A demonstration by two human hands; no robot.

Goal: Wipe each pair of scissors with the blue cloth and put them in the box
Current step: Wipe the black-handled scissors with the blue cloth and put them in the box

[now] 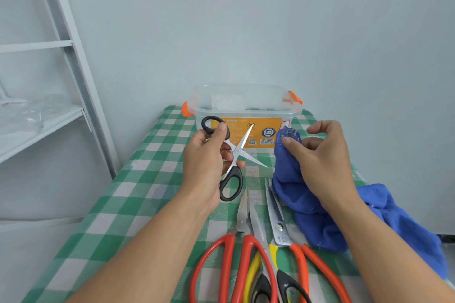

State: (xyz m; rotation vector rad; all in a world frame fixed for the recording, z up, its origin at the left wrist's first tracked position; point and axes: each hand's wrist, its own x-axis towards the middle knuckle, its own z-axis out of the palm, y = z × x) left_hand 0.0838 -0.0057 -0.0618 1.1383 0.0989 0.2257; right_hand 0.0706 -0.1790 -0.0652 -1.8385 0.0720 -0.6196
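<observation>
Two bared blades: left hand [204, 155] grips black scissors [236, 152], right hand [320, 155] at three o'clock pinches blue cloth [317, 221], risking cuts

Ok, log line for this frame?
left hand: holds black scissors, blades open | right hand: pinches cloth | other scissors: on table

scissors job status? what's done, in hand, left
Nothing looks boxed yet: no scissors show through the clear box, though its wall is hazy. In hand: the left hand holds the black-handled scissors open; the right hand grips the blue cloth beside the blades. Left: that wipe, plus three on the table: red-handled pair, yellow-and-black pair, orange-handled pair.
</observation>
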